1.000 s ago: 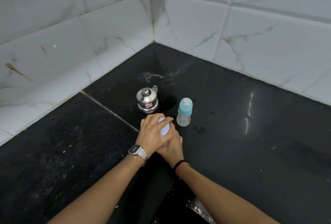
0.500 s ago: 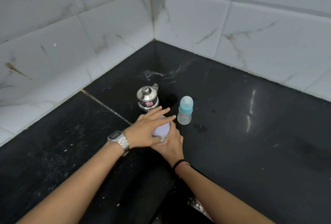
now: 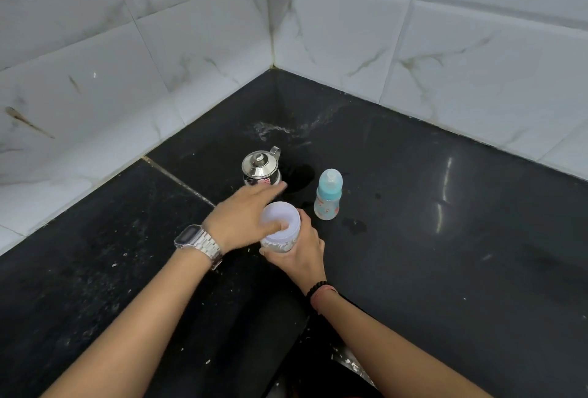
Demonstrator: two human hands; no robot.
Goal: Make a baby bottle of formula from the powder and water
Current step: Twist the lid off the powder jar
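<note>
Tiled wall (image 3: 95,73) at far left, meeting the black counter (image 3: 445,270) along a pale seam. White specks scattered over the counter's left slab. Silver watch (image 3: 199,243) on the left wrist. Left hand (image 3: 241,216) laid over the lilac lid (image 3: 279,218), thumb curled onto its top near the middle, fingers stretched past the far rim and blurred, so cannot tell how firmly it grips. Lid sitting on the jar (image 3: 281,240), the powder container, which stands on the counter in front of the pot (image 3: 261,168). Pot steel, lidded, handle pointing to the back, a red sticker on its side, partly hidden by the left fingertips. Right hand (image 3: 300,254) wrapped round the jar from the near side, grasping its body. Black and red bands (image 3: 321,287) on the right wrist. Baby bottle (image 3: 327,195) upright just right of the jar, apart from it, teal collar and clear cap on. Small wet spots (image 3: 353,224) near its base. Tiled wall again behind, at far right.
</note>
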